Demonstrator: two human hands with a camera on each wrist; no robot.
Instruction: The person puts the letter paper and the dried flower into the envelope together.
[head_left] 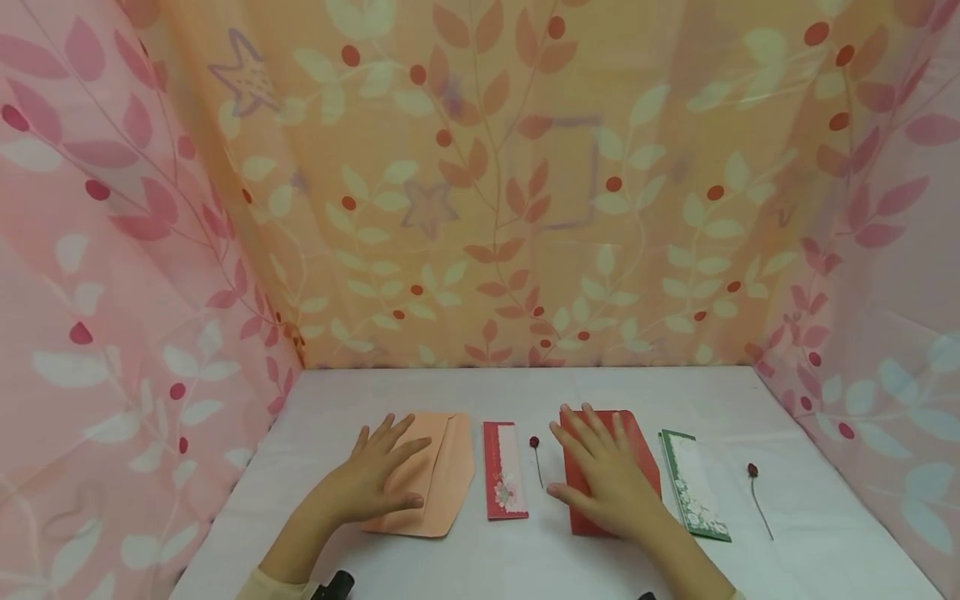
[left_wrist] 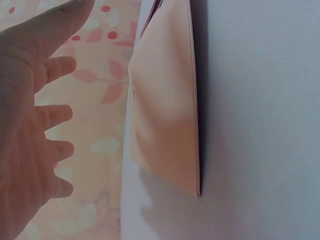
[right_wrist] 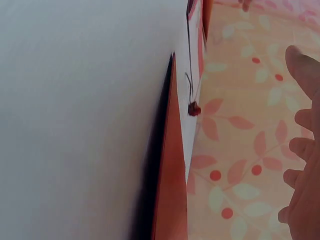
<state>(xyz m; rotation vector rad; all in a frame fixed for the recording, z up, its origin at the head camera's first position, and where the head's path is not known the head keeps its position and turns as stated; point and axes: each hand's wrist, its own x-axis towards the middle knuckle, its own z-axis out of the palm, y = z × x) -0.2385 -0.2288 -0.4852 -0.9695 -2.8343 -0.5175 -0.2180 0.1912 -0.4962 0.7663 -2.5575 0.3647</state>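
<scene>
My left hand hovers with spread fingers over a peach envelope on the white table; the left wrist view shows a gap between that hand and the envelope. Over a red envelope my right hand is spread the same way, and in the right wrist view it stands apart from the envelope's edge. Neither hand holds anything. Between the envelopes lie a pink-red floral card and a dried rosebud on a thin stem.
To the right of the red envelope lies a green-edged floral card. Farther right is a second dried rosebud with a curved stem. Patterned curtains stand behind the white tabletop and along both sides.
</scene>
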